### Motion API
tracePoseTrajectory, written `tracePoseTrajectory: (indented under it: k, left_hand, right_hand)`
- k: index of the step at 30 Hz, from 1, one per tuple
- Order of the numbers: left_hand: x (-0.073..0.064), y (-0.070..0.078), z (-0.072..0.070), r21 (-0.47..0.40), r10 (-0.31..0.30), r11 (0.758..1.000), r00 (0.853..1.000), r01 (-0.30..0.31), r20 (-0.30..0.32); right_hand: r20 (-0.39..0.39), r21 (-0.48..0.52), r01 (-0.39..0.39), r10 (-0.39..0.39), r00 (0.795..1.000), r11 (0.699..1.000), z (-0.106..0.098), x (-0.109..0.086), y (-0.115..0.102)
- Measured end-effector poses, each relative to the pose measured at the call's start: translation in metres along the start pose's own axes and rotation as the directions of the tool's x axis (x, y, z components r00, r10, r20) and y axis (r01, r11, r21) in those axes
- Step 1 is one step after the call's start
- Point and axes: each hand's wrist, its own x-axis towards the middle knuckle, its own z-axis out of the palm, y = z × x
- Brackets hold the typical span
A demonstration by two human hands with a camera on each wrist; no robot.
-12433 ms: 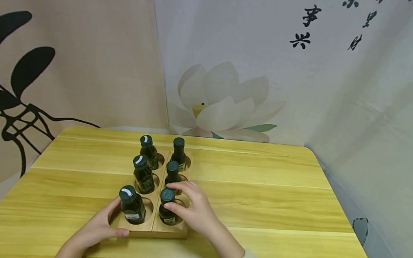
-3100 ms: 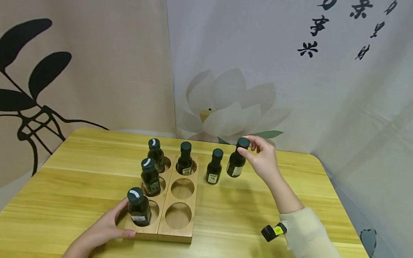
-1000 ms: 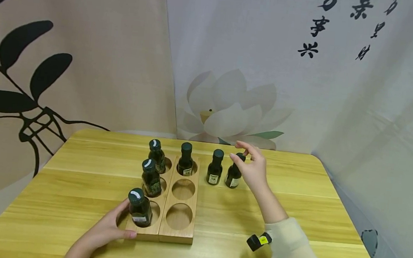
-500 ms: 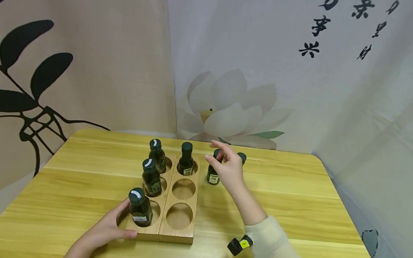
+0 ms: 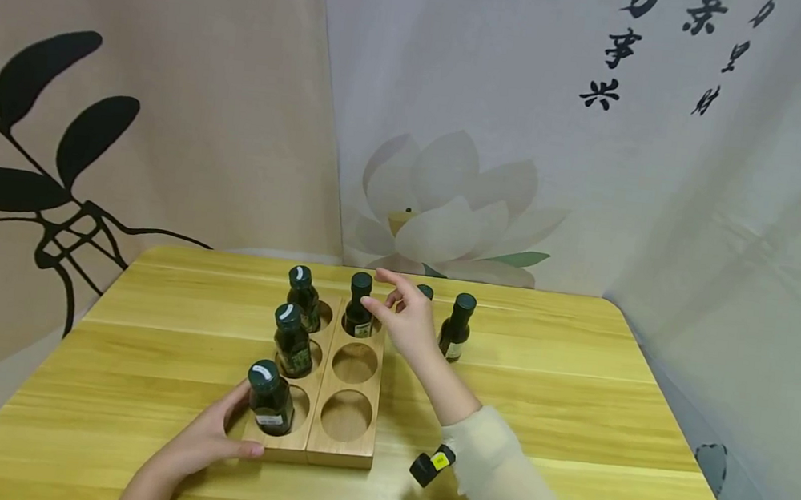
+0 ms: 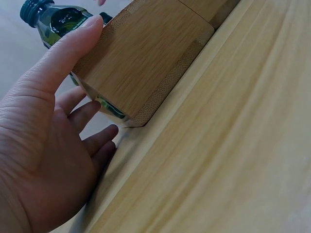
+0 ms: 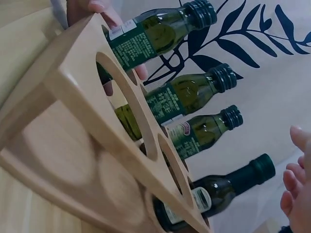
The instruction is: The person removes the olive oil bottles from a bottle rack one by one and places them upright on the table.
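My left hand (image 5: 213,429) grips the near left corner of a wooden bottle rack (image 5: 340,461), its thumb on the front face in the left wrist view. Green glass bottles with dark caps stand in the rack's left column: a near one (image 5: 271,411), a middle one (image 5: 292,346) and a far one (image 5: 303,303). A darker, long-necked bottle (image 5: 358,318) sits in the far right hole. Beside its neck is my right hand (image 5: 408,319), thumb and index finger spread; the right wrist view shows a gap between hand and bottle (image 7: 221,191).
Two more dark bottles stand on the table right of the rack: one (image 5: 455,336) in plain sight, the other (image 5: 425,291) mostly hidden behind my right hand. The rack's right column has two bare holes (image 5: 348,416). A printed curtain (image 5: 460,87) hangs behind the table.
My right hand took two bottles from the right column and stood them on the table. It released the second and moved left to the far bottle. My left hand stays at the rack.
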Motion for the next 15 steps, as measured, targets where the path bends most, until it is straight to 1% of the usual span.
tracePoseTrajectory:
  k: [5, 9, 12, 15]
  left_hand:
    - [0.000, 0.002, 0.000, -0.017, -0.011, 1.000, 1.000, 0.011, -0.002]
    - [0.000, 0.002, 0.000, -0.018, -0.014, 1.000, 1.000, 0.014, -0.003]
    - [0.000, 0.002, 0.000, -0.016, -0.009, 1.000, 1.000, 0.009, -0.002]
    - [0.000, 0.002, 0.000, -0.016, -0.006, 1.000, 1.000, 0.006, -0.002]
  right_hand:
    - [0.014, 0.008, -0.008, 0.008, 1.000, 1.000, 0.011, 0.003, 0.003]
    - [0.001, -0.021, -0.018, 0.018, 1.000, 1.000, 0.017, 0.005, 0.008]
    - [-0.010, -0.030, -0.042, 0.041, 0.999, 0.999, 0.022, 0.007, 0.013]
    - [-0.017, -0.022, -0.092, 0.092, 0.996, 0.995, 0.026, 0.008, 0.017]
